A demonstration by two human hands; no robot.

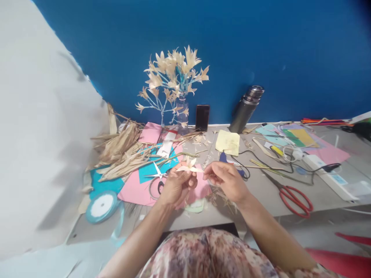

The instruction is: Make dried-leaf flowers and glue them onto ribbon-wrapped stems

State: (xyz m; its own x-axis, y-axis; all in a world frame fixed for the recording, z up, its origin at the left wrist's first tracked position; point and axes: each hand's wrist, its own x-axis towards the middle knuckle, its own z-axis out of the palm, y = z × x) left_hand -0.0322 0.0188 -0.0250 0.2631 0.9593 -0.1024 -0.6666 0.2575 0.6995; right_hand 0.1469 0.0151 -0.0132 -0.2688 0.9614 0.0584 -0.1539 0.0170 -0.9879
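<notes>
A white wall [31, 108] on the left meets a deep blue wall [275, 46], behind a cluttered grey table [263, 195]. At the table's left end lies a spool of light blue ribbon [102, 205], its loose end trailing over the front edge; behind it, dried husks [123, 148] are heaped over bright blue and pink sheets. Small scissors [158, 177] lie with blades apart just beside the left hand [177, 187]. Farther back, a clear vase [182, 110] holds branching stems of cream flowers [174, 65].

The left hand pinches a pale flower [189, 166] between thumb and fingers, holding it above the pink sheet at the middle of the table, petals spread. A phone [202, 117] stands upright near the blue wall. The right hand [227, 179] has its fingertips drawn together at the tip of the flower's right petal; I cannot tell whether they grip it. Beyond this hand are a yellow paper [227, 142] and a dark flask [246, 110]. Farther right lie red-handled scissors [295, 199], then a white power strip [330, 177].
</notes>
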